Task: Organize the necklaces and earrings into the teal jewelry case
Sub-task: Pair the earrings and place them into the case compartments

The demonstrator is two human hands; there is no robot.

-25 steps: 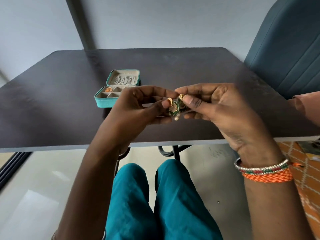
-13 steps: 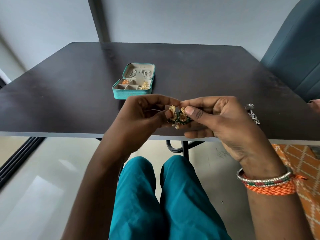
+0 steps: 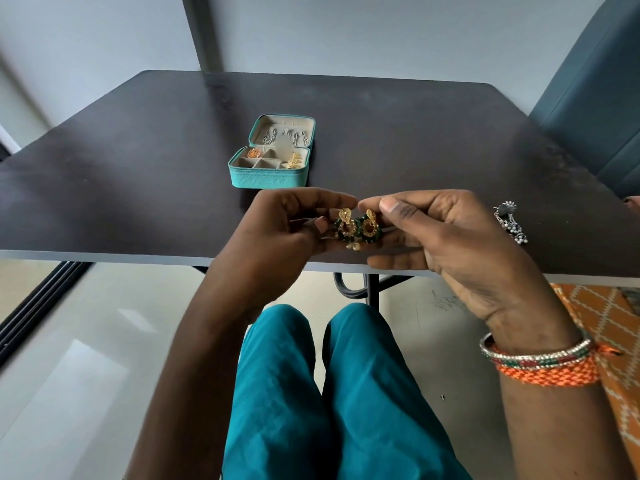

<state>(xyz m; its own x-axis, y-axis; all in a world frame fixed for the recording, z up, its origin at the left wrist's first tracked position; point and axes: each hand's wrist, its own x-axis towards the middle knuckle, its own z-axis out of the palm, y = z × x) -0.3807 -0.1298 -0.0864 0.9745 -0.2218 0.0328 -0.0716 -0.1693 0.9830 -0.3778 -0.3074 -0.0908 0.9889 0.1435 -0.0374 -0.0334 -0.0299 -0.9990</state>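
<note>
A pair of gold and green earrings (image 3: 356,229) hangs between my two hands, just above the table's near edge. My left hand (image 3: 287,225) pinches the left earring with curled fingers. My right hand (image 3: 436,233) pinches the right earring between thumb and fingers. The teal jewelry case (image 3: 268,176) stands open on the dark table (image 3: 138,174) beyond my hands. Its lid holds silver chains, and its compartments hold an orange piece and a gold piece. A silver earring set (image 3: 510,221) lies on the table to the right of my right hand.
A blue-grey chair (image 3: 595,109) stands at the table's right side. My knees in teal trousers sit under the near edge. An orange patterned cloth (image 3: 609,317) lies at lower right. A dark post rises behind the table.
My head has tilted, so the table and case sit lower in view. Both hands still hold the earrings, now slightly apart, and the silver set has come into view at right.
</note>
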